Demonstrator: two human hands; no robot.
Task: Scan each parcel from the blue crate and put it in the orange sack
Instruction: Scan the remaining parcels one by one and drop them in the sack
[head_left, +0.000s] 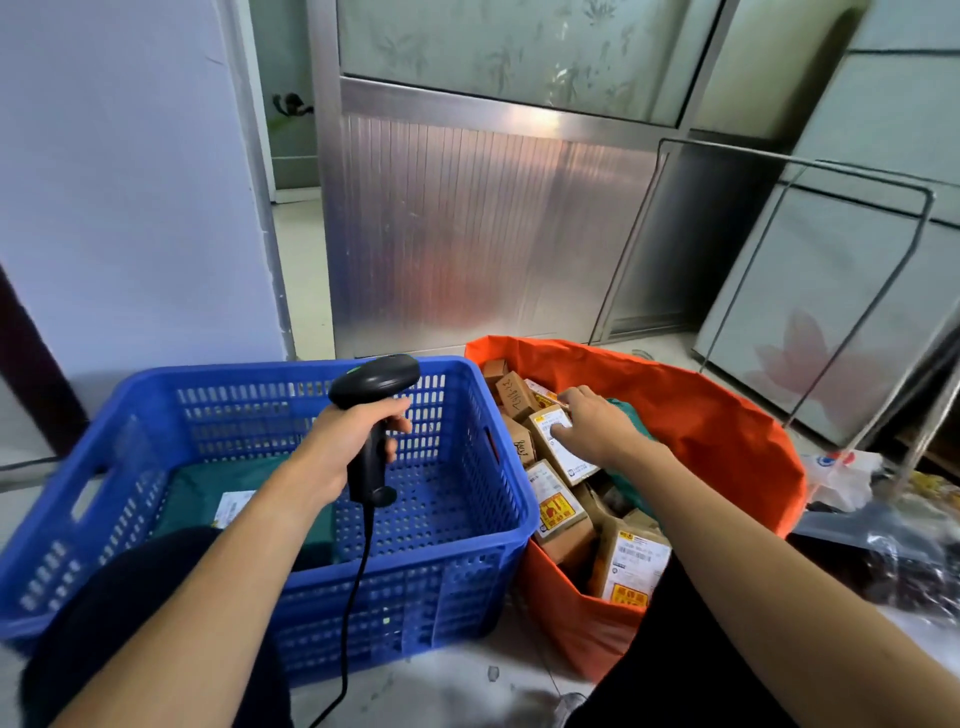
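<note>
The blue crate (483, 525) stands on the floor at the left. In it lies a green parcel (202, 499) with a white label, partly hidden by my left forearm. My left hand (343, 447) grips a black corded scanner (376, 387) above the crate. Right beside the crate stands the orange sack (717, 421), holding several cardboard parcels. My right hand (597, 426) reaches into the sack and holds a small cardboard parcel (569, 465) with a white label on top of the pile, thumb on the label, fingers over its far end.
A metal sliding door (467, 234) stands behind the crate and the sack. A wire frame (810, 291) leans against a glass panel at the right. Plastic bags and clutter (883, 530) lie to the right of the sack. My dark-clad knees fill the bottom corners.
</note>
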